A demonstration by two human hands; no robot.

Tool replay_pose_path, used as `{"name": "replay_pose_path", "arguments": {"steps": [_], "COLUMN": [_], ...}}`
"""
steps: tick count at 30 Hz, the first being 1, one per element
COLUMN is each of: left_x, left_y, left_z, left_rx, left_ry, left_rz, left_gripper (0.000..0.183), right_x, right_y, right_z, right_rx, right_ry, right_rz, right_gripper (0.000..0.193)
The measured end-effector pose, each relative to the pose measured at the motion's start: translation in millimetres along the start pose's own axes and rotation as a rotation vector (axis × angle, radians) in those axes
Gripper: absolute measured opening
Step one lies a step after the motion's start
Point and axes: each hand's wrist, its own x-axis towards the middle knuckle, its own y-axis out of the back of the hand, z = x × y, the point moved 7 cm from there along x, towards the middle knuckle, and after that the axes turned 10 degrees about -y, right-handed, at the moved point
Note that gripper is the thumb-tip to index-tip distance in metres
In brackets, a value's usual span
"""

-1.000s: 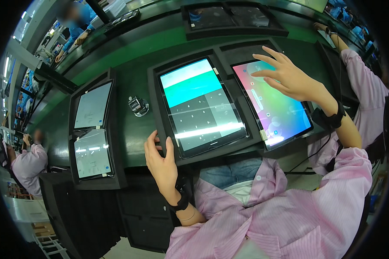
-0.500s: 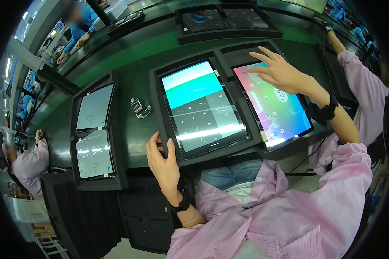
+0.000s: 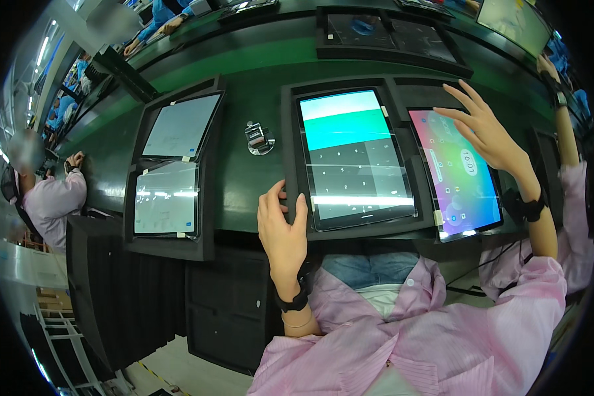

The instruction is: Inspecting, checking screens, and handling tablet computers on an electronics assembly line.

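A black foam tray (image 3: 292, 158) in front of me holds two lit tablets. The left tablet (image 3: 350, 168) shows a dark keypad beneath a teal and white area. Colourful icons fill the screen of the right tablet (image 3: 455, 175), which sits partly over the tray's near edge. My left hand (image 3: 284, 231) rests at the tray's near left corner, thumb and fingers apart, holding nothing. Over the right tablet's upper part, my right hand (image 3: 492, 138) is spread with fingers stretched out. Whether a fingertip touches the glass I cannot tell.
To the left, another foam tray (image 3: 207, 228) carries two pale-screened tablets (image 3: 181, 125). A small metallic device (image 3: 259, 138) stands between the trays. A further tray (image 3: 393, 57) with dark tablets lies at the back. Stacked black foam (image 3: 122, 297) stands below left. People sit on both sides.
The view has shifted, so the table and trays appear further right. Both hands keep about the same places at the tray; my right fingers appear slightly higher over the right tablet.
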Motion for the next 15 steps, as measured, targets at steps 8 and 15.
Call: {"name": "replay_pose_path", "arguments": {"steps": [8,15], "left_x": [-0.8,1.4], "left_y": [1.4,1.0], "left_z": [-1.0,-2.4], "left_rx": [-0.035,-0.052], "left_ry": [0.026,0.001], "left_rz": [0.003,-0.001], "left_gripper": [0.037,0.037], "right_x": [-30.4,-60.0], "right_y": [12.4,9.2], "right_z": [12.6,45.6], "right_rx": [0.090,0.179], "right_ry": [-0.150,-0.341], "right_rz": [0.044,0.101], "right_gripper": [0.038,0.041]}}
